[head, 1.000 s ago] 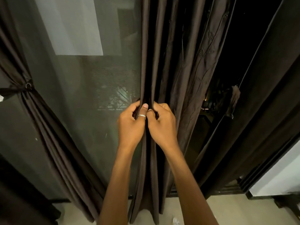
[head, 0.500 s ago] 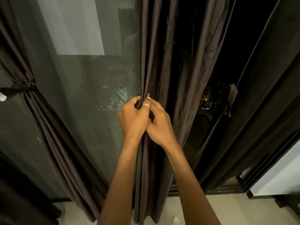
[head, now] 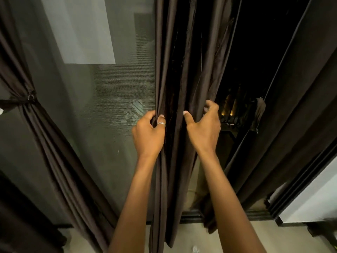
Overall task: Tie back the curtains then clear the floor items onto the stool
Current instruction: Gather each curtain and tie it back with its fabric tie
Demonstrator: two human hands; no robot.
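Left hand (head: 148, 136) grips the left edge of the middle curtain (head: 175, 70), fingers curled behind the cloth and thumb in front; I see a silver ring (head: 161, 123) on that thumb. Right hand (head: 204, 128) grips the same curtain's right edge at about the same height, thumb pressed on the front folds, fingers hooked round behind. Between the two hands the dark brown cloth is bunched into upright pleats. Both forearms reach up from the bottom of my view, one on each side of this curtain.

The middle curtain hangs straight down to the pale floor (head: 191, 240), not tied. Just right of its hem a small white scrap (head: 195, 249) lies on the floor; I cannot tell what it is.

Far left of the middle curtain, a second brown curtain (head: 45, 134) is gathered and cinched by a tie-back (head: 30, 98) with a small metal ring. Between the two, behind them, stands a grey mesh screen (head: 91, 125). Right of the middle curtain a third dark curtain (head: 291, 125) hangs loose at a slant, with a short cloth strip (head: 259, 114) dangling near its edge. Through the gap I see darkness and a few warm lights (head: 229, 106). Farthest right is a white wall (head: 313, 198).
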